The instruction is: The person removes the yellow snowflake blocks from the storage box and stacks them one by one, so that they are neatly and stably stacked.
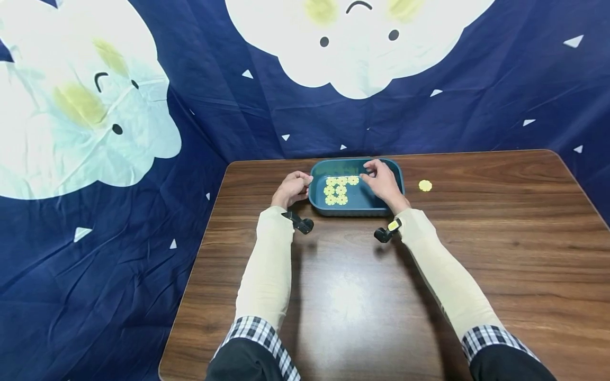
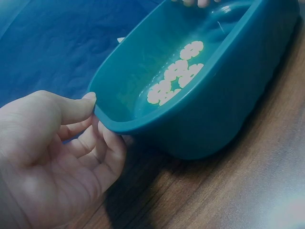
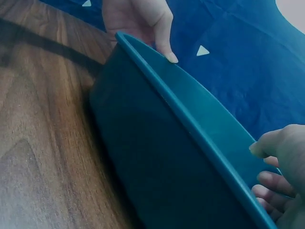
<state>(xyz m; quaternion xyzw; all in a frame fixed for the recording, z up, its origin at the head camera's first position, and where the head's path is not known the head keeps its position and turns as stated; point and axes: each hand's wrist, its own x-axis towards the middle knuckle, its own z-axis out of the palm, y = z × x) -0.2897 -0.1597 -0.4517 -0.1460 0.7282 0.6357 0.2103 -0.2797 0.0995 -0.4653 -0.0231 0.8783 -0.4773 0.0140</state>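
Note:
A teal plastic basin (image 1: 352,212) stands near the table's far edge. My left hand (image 1: 292,189) pinches its left rim, the thumb on top and curled fingers below, as the left wrist view shows. Over the right half of the basin hovers my right hand (image 1: 383,184), thumb and fingers apart with nothing seen between them. Several pale yellow flower-shaped pieces (image 1: 341,190) lie flat on the basin's floor, grouped in its left half. In the left wrist view these flower-shaped pieces (image 2: 175,70) look washed out. The right wrist view hides them behind the basin wall (image 3: 157,138).
One more yellow flower-shaped piece (image 1: 425,185) lies on the wooden table (image 1: 476,254), right of the basin. A dark blue cloth (image 1: 305,119) with cloud prints hangs behind the table and along its left side. Small black wrist cameras (image 1: 384,234) are strapped to both forearms.

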